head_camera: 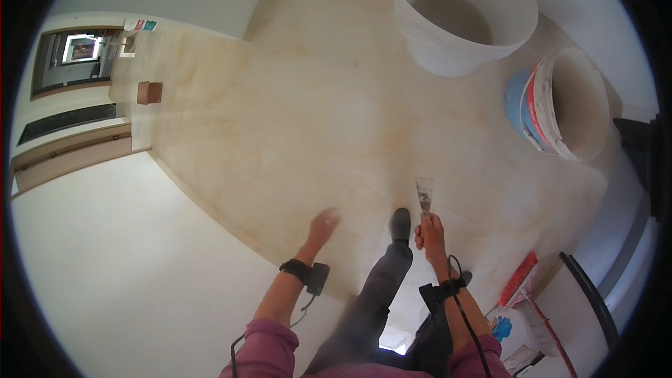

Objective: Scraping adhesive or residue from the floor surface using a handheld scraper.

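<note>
My right hand grips a putty knife by its handle. The blade points away from me over the floor and carries dark smears. To the left, my left hand hangs above the floor near the white wall. It is blurred; nothing shows in it, and its fingers cannot be made out. A dark shoe of mine stands between the two hands. Each of my wrists wears a black strap with a small device and a cable.
A big white tub with murky contents and a blue-and-red bucket stand ahead right. A red broom is at lower right beside a blue item. White wall runs along my left. A brown box sits farther off, near a doorway.
</note>
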Motion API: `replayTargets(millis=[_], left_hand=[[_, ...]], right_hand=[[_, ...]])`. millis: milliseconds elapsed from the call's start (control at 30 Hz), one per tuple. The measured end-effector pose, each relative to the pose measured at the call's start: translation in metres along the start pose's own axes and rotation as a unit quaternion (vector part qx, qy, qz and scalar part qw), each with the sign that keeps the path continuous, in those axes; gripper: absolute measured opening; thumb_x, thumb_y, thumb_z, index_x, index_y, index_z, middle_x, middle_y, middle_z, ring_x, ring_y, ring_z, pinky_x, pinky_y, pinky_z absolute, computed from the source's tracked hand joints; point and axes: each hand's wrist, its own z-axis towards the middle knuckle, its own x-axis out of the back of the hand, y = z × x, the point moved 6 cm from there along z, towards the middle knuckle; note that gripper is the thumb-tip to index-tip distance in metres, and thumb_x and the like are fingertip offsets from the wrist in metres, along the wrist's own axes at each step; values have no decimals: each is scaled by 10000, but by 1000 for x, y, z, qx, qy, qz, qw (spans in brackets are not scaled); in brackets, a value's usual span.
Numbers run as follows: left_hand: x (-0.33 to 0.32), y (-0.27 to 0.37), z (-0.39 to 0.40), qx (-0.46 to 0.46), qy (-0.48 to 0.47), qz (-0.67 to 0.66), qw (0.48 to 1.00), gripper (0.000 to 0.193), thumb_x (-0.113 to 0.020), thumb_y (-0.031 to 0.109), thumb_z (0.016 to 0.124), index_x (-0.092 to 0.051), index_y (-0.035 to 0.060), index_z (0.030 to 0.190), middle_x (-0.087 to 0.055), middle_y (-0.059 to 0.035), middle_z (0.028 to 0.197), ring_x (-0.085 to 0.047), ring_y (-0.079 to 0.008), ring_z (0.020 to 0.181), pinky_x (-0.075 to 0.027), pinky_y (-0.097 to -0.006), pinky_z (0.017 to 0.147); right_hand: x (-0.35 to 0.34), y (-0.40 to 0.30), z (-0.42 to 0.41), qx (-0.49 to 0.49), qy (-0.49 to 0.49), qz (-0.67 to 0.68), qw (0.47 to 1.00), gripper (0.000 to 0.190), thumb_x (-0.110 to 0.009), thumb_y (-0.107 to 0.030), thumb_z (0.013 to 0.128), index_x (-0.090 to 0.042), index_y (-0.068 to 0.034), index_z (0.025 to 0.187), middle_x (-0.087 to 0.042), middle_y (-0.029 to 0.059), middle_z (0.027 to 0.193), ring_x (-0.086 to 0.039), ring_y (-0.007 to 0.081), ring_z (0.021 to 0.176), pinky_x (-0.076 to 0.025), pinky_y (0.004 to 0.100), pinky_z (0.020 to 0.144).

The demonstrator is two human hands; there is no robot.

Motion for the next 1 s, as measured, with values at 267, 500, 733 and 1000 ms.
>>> replayTargets(millis=[267,500,733,1000], left_hand=[[49,10,87,-16,-45,-8,999,107,-543,124,678,-572,65,762,-565,-89,844,-541,-270,759,-452,-333,644],[68,34,194,58,-25,-42,997,146,-516,171,688,-558,59,771,-563,-89,855,-535,-268,769,-434,-359,664],[47,1,312,87,-5,-58,995,131,-486,181,696,-550,77,744,-571,-131,749,-538,-315,732,-430,-394,634],[-3,-59,437,124,14,-7,992,259,-508,200,688,-484,100,926,-572,-131,781,-541,-317,759,-430,-409,646]], right_hand=[[-51,-67,16,96,-51,-76,991,271,-420,-276,840,-404,-21,930,-429,13,546,-373,54,363,-293,188,311],[-39,-76,36,94,13,-225,970,253,-438,-250,813,-442,-14,903,-493,51,584,-457,99,428,-365,249,384],[-45,-80,42,102,105,-335,931,234,-419,-203,810,-438,-6,936,-488,59,584,-466,117,487,-384,273,436],[-104,-78,70,28,158,-194,968,176,-401,-166,824,-396,-22,924,-400,6,525,-337,46,380,-258,182,332]])
